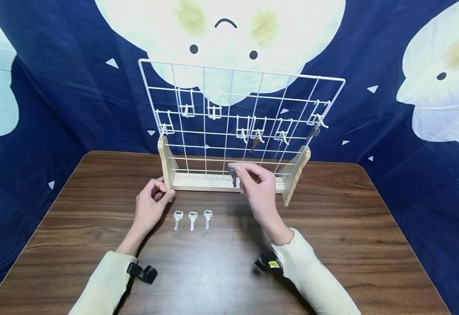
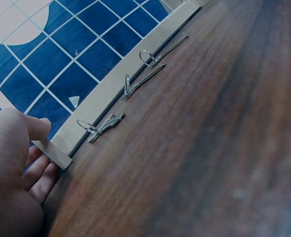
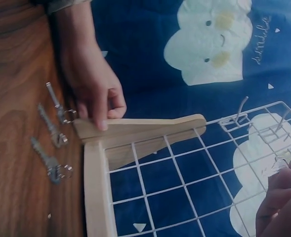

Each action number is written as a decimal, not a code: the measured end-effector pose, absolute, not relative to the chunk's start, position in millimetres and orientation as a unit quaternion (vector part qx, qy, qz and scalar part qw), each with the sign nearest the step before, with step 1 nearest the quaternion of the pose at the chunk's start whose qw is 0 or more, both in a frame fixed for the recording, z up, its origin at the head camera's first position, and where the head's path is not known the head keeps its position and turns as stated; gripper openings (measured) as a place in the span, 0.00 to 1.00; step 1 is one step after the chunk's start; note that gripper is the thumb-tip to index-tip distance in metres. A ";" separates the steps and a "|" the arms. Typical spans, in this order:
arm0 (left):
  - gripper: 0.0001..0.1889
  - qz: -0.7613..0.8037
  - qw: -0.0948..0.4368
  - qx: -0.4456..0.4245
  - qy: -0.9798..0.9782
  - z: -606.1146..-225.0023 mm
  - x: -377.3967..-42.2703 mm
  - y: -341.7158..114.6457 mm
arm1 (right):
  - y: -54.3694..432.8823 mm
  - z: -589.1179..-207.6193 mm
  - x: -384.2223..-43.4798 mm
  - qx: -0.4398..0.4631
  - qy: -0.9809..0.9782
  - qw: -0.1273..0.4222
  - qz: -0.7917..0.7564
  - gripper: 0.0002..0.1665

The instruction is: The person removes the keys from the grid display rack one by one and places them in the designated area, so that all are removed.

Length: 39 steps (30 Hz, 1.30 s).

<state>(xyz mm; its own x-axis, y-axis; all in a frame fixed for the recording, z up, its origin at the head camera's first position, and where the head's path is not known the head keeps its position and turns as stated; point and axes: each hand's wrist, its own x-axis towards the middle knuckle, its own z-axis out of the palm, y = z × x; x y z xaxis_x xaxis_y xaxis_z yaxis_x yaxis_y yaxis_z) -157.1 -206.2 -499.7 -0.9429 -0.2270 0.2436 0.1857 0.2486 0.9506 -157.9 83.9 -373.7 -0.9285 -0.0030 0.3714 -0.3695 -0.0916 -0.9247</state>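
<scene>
A white wire grid rack [image 1: 203,114] with wooden side supports stands on the table. My left hand [image 1: 151,205] holds the front end of its left wooden support [image 1: 166,164], the thumb on one side and fingers on the other, as the left wrist view also shows. In front of the lower grid, my right hand [image 1: 259,188] pinches a key [image 1: 233,176] between thumb and fingertips. The key hangs downward; a ring [image 3: 281,160] shows at the fingertips in the right wrist view. Three more keys [image 1: 192,221] with rings lie in a row on the table, right of my left hand.
Several white hooks [image 1: 214,111] are fixed to the grid at different heights. A key [image 1: 255,143] hangs from a middle hook and another key [image 1: 314,131] from the far right one. Behind the wooden table [image 1: 332,236] hangs a dark blue cloth [image 1: 76,87] with clouds.
</scene>
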 end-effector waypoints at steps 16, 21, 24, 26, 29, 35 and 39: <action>0.13 -0.607 0.168 0.012 -0.776 -498.8 -156.8 -207.3 | 99.2 -402.8 -149.3 0.122 -0.688 0.110 0.707 0.06; 0.13 -0.607 0.168 0.014 -0.777 -498.9 -156.6 -207.5 | 100.8 -412.2 -147.1 0.114 -0.698 0.086 0.701 0.06; 0.13 -0.606 0.167 0.016 -0.778 -498.6 -156.6 -207.0 | 101.5 -419.4 -146.9 0.105 -0.710 0.069 0.693 0.05; 0.13 -0.607 0.166 0.016 -0.777 -498.3 -156.5 -206.6 | 102.0 -424.5 -147.0 0.102 -0.715 0.058 0.689 0.05; 0.13 -0.608 0.164 0.017 -0.776 -498.2 -156.3 -206.0 | 102.4 -431.5 -147.9 0.104 -0.718 0.048 0.687 0.06; 0.13 -0.609 0.165 0.015 -0.775 -498.6 -156.3 -206.0 | 101.0 -443.0 -149.7 0.113 -0.721 0.025 0.683 0.06; 0.13 -0.611 0.166 0.014 -0.774 -498.8 -156.2 -206.1 | 99.5 -448.2 -149.9 0.109 -0.731 0.000 0.674 0.05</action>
<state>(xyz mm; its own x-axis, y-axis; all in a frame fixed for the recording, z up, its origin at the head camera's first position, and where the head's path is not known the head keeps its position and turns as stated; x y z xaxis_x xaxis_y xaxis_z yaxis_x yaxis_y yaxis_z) -156.2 -206.1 -498.8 -0.9446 -0.2247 0.2394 0.1806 0.2536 0.9503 -149.9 99.5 -448.2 -0.9762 -0.1591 0.1474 -0.1598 0.0676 -0.9848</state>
